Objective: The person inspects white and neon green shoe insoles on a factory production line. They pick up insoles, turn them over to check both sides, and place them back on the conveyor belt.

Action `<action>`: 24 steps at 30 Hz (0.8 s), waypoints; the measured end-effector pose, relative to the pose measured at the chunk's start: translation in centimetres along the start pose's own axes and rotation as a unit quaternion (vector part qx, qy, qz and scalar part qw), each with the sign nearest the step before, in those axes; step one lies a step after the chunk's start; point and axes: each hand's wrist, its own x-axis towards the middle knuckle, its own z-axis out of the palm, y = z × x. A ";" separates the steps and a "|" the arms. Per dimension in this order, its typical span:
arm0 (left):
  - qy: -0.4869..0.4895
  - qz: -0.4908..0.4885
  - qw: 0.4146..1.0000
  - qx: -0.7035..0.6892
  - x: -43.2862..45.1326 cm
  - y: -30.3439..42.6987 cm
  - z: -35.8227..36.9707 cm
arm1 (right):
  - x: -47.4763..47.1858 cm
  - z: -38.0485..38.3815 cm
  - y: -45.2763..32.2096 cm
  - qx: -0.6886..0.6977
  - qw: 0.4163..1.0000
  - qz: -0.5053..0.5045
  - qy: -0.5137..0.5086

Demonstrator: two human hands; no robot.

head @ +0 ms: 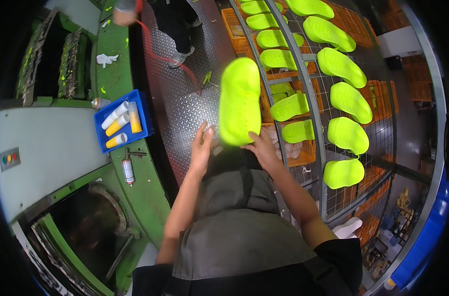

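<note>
A neon yellow-green foam clog (241, 101) is held up before my apron, its long axis pointing away from me. My right hand (263, 150) grips it at the near end, with the thumb on the visible face and some fingers hidden beneath. To the left of the clog, my left hand (201, 148) is raised with thumb and fingers apart, holding nothing. It appears apart from the clog. On my right, a metal wire rack (322, 155) bears several similar clogs, among them a bent one (344, 174) at its near end.
Green machinery (135, 199) with open cavities lines my left. On its ledge are a blue bin (144, 127) of spray cans, a can with a nozzle (128, 171) and a white glove (106, 60). Another person's leg (176, 29) and a red hose (165, 59) are ahead over diamond-plate flooring.
</note>
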 end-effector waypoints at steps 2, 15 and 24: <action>0.013 -0.034 0.996 0.078 1.5 -1.3 0.5 | 4.5 -3.4 0.3 0.061 0.996 0.003 0.069; 0.173 -0.214 0.950 0.152 8.0 -6.2 -2.5 | 39.0 -32.3 7.0 0.193 0.839 -0.063 0.506; 0.121 -0.269 0.947 0.130 12.1 -7.7 1.2 | 43.0 -22.0 7.2 0.335 0.879 0.132 0.311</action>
